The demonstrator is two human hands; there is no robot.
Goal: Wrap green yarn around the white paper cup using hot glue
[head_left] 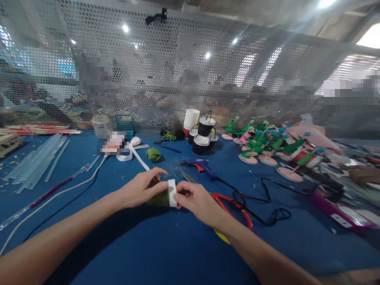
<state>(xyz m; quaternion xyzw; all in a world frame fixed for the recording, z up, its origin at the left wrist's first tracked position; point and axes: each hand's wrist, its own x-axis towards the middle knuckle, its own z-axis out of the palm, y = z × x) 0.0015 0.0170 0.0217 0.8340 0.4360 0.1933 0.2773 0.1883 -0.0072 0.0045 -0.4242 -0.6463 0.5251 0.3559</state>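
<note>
Dark green cylindrical piece with a white end band (172, 194) lies sideways between both hands, above the blue tabletop (142, 249); contact with the surface cannot be determined. Left hand (139, 190) grips its green side, thumb in front. Right hand (197, 200) has fingers curled at the white band. Beyond: green yarn ball (153, 154), blue glue gun (204, 168).

The single view looks from the person's head, facing forward and down across the table (178, 253). It sits close above and behind the left hand (144, 189) and right hand (197, 201), near mid-frame, and reaches wide, to the mesh (166, 51) beyond.
</note>
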